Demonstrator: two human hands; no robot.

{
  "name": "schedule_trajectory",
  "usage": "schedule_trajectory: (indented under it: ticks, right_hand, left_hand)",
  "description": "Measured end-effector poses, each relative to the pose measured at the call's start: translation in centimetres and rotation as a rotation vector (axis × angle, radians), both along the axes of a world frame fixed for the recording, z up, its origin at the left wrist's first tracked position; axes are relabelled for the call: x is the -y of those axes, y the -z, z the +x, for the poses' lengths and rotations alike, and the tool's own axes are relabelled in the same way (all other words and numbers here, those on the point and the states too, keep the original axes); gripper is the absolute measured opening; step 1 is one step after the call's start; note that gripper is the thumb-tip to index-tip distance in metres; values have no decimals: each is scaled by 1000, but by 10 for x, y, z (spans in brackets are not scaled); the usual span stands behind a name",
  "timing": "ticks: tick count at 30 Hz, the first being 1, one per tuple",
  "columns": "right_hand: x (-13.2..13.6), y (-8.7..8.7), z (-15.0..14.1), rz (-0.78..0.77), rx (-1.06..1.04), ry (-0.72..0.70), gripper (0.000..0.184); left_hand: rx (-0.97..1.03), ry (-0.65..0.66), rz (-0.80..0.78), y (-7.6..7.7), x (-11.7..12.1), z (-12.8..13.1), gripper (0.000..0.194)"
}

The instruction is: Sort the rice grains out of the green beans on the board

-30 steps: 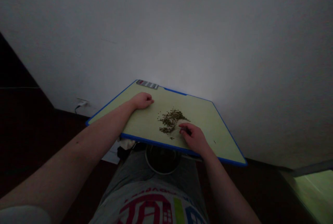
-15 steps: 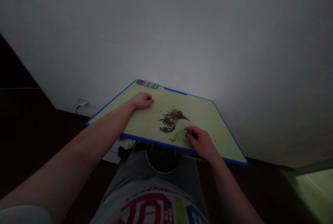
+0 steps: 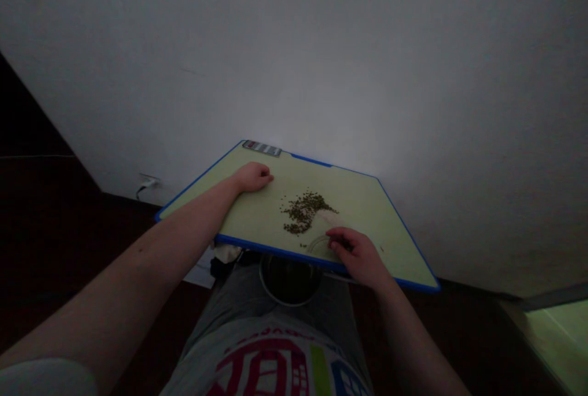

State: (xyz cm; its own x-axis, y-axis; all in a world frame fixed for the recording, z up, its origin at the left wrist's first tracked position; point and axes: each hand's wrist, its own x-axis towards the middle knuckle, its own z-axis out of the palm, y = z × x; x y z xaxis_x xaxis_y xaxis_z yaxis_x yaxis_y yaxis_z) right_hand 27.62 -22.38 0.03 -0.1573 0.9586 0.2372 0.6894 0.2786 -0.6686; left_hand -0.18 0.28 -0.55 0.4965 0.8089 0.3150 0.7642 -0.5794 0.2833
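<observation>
While the left hand (image 3: 253, 176) rests half-curled beyond and left of the grain pile (image 3: 303, 212), the right hand (image 3: 358, 254) at its near right seems to pinch a clear curved piece (image 3: 315, 243).
Left-hand contents, if any, are hidden; the pile slants far-right to near-left, the board (image 3: 362, 206) spreading rightward of it, the blue rim (image 3: 275, 252) on its near side.

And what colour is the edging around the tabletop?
The tabletop edging is blue, best seen in the head view.

Seeds (image 3: 304, 212) lay midway across the surface (image 3: 353, 190), the phone (image 3: 261, 148) sat behind, far left, the pot (image 3: 292, 301) below the near edge!
</observation>
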Motion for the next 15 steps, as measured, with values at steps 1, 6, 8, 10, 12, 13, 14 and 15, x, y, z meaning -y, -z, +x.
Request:
schedule_trajectory:
  ticks: [1, 6, 8, 10, 12, 13, 14, 15]
  right_hand:
    - [0, 1, 1, 4, -3, -2, 23]
    - [-5, 5, 3, 14, -20, 17, 24]
    - [-10, 6, 3, 22, -20, 61, 25]
    - [-15, 6, 1, 25, -10, 88, 26]
    - [-19, 5, -3, 26, 0, 80, 25]
    - [-19, 4, -4, 23, 3, 63, 25]
    - [-19, 3, -6, 18, 2, 42, 25]
    - [-18, 2, -8, 12, -2, 20, 24]
  left_hand:
    - [-2, -2, 0, 0, 0, 0, 37]
    - [2, -1, 6, 1, -2, 0, 37]
    - [10, 6, 9, 0, -1, 0, 37]
    - [15, 4, 5, -1, 0, 0, 37]
    - [12, 3, 1, -1, 1, 0, 37]
    - [10, 4, 0, -1, 1, 0, 37]
    - [8, 3, 0, -1, 1, 0, 37]
    - [8, 3, 1, -1, 1, 0, 37]
